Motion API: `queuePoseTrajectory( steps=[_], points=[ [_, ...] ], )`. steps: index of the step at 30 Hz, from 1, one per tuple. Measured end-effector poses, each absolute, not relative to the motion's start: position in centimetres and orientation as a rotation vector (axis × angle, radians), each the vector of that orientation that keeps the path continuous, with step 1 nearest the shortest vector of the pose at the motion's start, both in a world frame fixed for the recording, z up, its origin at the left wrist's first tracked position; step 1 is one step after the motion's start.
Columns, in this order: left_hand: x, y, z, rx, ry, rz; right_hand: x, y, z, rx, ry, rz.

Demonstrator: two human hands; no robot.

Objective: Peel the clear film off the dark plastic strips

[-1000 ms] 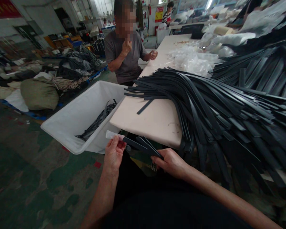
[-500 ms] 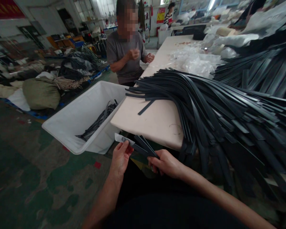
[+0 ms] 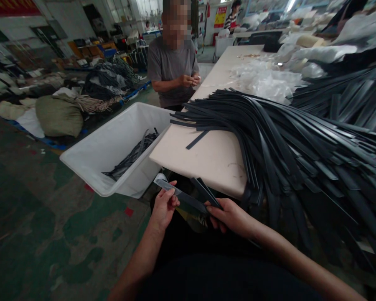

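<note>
My left hand pinches a clear plastic sleeve that covers the end of a black strap. My right hand grips that strap and two or three more black strap ends fanned above it, just below the front edge of the table. Both hands hover over my lap. A big heap of long black straps lies across the table and hangs over its front edge to the right of my right hand.
A white plastic tub with a few black straps stands on the floor left of the table. A person in a grey shirt stands at the table's far left side. Crumpled clear plastic lies behind the heap. Sacks and bundles litter the floor at left.
The plastic sleeve in my left hand has slid onto the strap's end. The standing person lowered a hand from the face and brought both hands together.
</note>
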State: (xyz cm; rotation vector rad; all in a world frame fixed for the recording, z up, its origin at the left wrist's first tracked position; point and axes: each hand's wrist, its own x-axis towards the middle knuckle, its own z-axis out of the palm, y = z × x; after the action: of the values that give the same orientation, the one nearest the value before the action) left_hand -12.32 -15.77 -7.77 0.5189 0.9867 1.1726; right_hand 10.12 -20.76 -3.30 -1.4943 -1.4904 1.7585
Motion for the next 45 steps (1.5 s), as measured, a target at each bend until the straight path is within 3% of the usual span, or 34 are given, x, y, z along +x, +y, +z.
queuePoseTrajectory(
  steps=[5,9,20,27,33,45],
  points=[
    [-12.5,-16.5,-7.5,0.269,0.742,1.106,10.3,-20.0,-5.3,-1.217,-1.020,2.150],
    [-12.9,-16.4,-7.5,0.369,0.823,1.125,9.8,-20.4,-6.1,-1.129,-0.818,2.306],
    [-13.6,-15.0,-7.9,0.457,1.116,1.319,10.3,-22.7,-5.7,-1.360,-2.006,1.587],
    [-10.4,-17.8,-8.1,0.455,1.050,1.194,7.5,-21.1,-5.4,-1.484,-1.547,1.742],
    [-11.7,-17.7,-8.4,0.369,1.039,1.251,8.2,-20.0,-2.2,-1.333,-1.634,1.875],
    [-10.7,-17.7,-8.5,0.345,1.015,1.225,8.0,-19.5,-1.5,-1.588,-1.924,1.524]
  ],
)
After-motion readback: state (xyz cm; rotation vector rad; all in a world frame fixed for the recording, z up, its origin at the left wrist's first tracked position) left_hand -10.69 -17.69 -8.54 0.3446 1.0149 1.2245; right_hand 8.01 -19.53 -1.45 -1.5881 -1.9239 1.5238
